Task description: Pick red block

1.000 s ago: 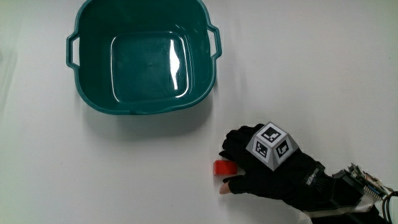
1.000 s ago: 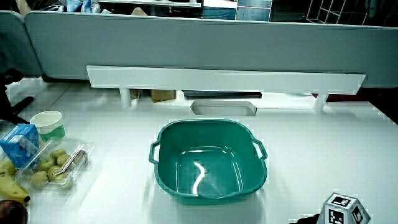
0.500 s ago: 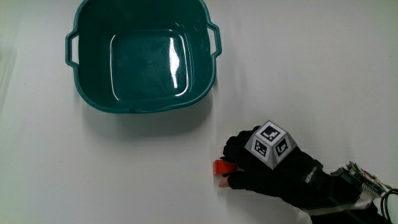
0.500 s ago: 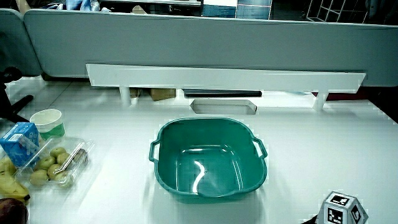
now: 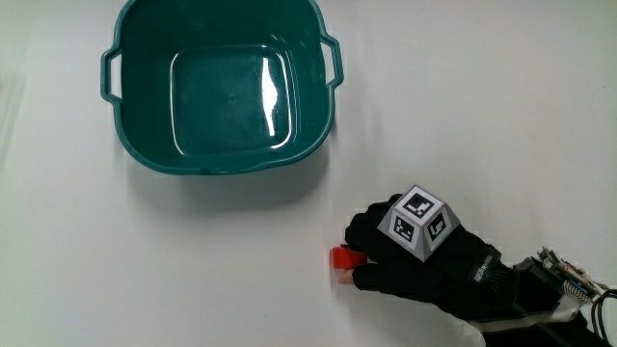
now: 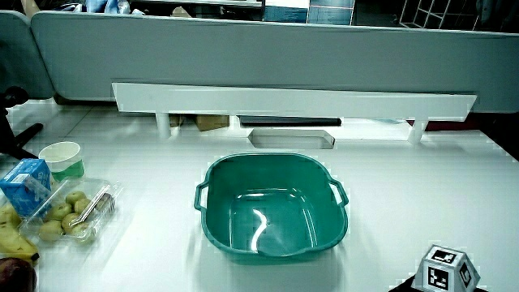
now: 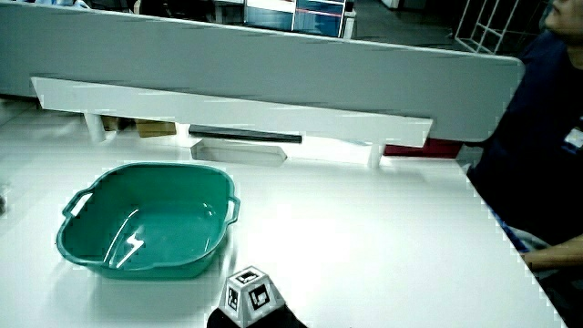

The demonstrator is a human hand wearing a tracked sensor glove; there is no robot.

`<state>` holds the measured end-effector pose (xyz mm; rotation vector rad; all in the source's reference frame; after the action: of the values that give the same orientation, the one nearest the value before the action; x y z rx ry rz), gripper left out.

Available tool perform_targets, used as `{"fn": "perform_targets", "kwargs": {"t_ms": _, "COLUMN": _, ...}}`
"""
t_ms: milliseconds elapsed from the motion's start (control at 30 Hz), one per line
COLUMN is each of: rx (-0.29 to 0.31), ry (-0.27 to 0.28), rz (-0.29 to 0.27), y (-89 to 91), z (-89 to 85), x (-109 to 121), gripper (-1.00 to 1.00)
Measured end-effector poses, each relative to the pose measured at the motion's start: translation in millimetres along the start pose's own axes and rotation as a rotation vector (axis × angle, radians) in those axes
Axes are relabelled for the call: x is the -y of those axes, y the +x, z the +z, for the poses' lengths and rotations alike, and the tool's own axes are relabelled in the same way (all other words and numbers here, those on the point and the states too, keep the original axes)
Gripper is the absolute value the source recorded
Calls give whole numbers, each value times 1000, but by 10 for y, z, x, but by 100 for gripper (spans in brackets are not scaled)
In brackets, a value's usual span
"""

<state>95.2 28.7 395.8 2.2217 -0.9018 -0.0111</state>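
Note:
A small red block (image 5: 341,258) lies on the white table, nearer to the person than the teal basin (image 5: 135,125). The gloved hand (image 5: 364,262) rests on the table with its fingers closed around the block, so only one end of the block shows. The patterned cube (image 5: 420,224) sits on the back of the hand. In both side views only the cube (image 6: 441,272) (image 7: 252,294) and a bit of glove show, and the block is hidden.
The teal basin (image 6: 272,243) (image 7: 86,246) has nothing in it. At the table's edge in a side view lie a clear pack of green fruit (image 6: 69,217), a blue carton (image 6: 26,186), a green-and-white cup (image 6: 63,161) and bananas (image 6: 10,235). A low partition (image 7: 273,68) bounds the table.
The fingers have closed further over the red block, covering more of it. Block and basin have stayed where they were.

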Motion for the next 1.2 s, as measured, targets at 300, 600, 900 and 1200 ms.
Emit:
{"fn": "perform_targets", "kwargs": {"t_ms": 300, "rx": -14, "ry": 19, "rz": 13, "y": 9, "z": -6, "x": -22, "gripper": 57}}
{"fn": "perform_targets", "kwargs": {"t_ms": 600, "rx": -6, "ry": 44, "rz": 31, "y": 3, "z": 18, "x": -23, "gripper": 81}}
{"fn": "perform_targets", "kwargs": {"t_ms": 900, "rx": -19, "ry": 42, "rz": 43, "y": 9, "z": 11, "x": -40, "gripper": 100}}
{"fn": "perform_targets", "kwargs": {"t_ms": 1200, "rx": -6, "ry": 66, "rz": 71, "y": -7, "z": 46, "x": -19, "gripper": 100}}
